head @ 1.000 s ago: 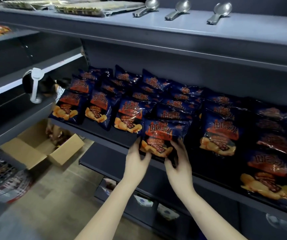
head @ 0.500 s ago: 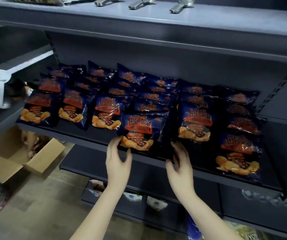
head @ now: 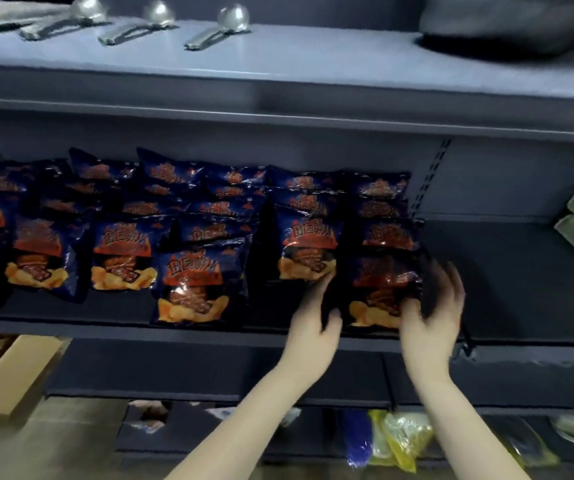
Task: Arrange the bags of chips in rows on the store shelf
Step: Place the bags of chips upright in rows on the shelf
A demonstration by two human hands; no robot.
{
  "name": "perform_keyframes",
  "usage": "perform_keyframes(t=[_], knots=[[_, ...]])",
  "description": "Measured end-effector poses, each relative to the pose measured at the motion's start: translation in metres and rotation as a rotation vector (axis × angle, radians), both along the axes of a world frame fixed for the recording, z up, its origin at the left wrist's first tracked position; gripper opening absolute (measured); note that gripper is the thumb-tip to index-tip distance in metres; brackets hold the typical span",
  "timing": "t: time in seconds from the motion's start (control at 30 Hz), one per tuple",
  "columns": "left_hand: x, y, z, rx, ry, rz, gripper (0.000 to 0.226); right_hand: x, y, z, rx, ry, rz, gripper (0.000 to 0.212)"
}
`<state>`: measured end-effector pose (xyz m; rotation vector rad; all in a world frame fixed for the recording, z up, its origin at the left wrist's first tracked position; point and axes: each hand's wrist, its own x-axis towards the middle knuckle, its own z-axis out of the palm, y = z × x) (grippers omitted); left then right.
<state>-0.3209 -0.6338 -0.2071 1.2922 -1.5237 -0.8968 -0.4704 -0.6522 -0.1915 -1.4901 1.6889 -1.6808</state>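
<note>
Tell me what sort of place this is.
Most likely a shop aisle being stocked: grey metal shelving holds rows of identical chip bags, metal ladles lie on the shelf above, and a cardboard box sits on the floor.

Chip bags (head: 384,289) glossy crinkled foil; shelf (head: 520,271) matt dark metal; spoons (head: 216,29) shiny metal.
</note>
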Motion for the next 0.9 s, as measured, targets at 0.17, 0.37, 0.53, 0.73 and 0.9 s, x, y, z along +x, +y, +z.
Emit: perform_keyframes(t=[0.17,0.37,0.53,0.73,0.9], knots=[[-0.051,-0.006,0.006,0.197,-0.003,-0.097,0.066,-0.039,0.000,-0.025,0.360,-0.042,0.151,0.065],[-0.047,0.010,0.019,0.092,0.106,0.079,0.068,-0.017,0.014,-0.017,0.234,-0.078,0.268,0.063],[-0.008,0.007,0.013,0.041,0.061,0.292,0.070,0.030,0.007,-0.013,0.220,-0.080,0.457,0.053],[0.016,-0.002,0.005,0.061,-0.107,0.321,0.067,0.065,-0.003,-0.026,0.317,0.018,0.516,0.052],[0.016,-0.008,-0.001,0.137,-0.075,0.306,0.073,0.065,-0.007,-0.036,0.350,-0.014,0.516,0.055]])
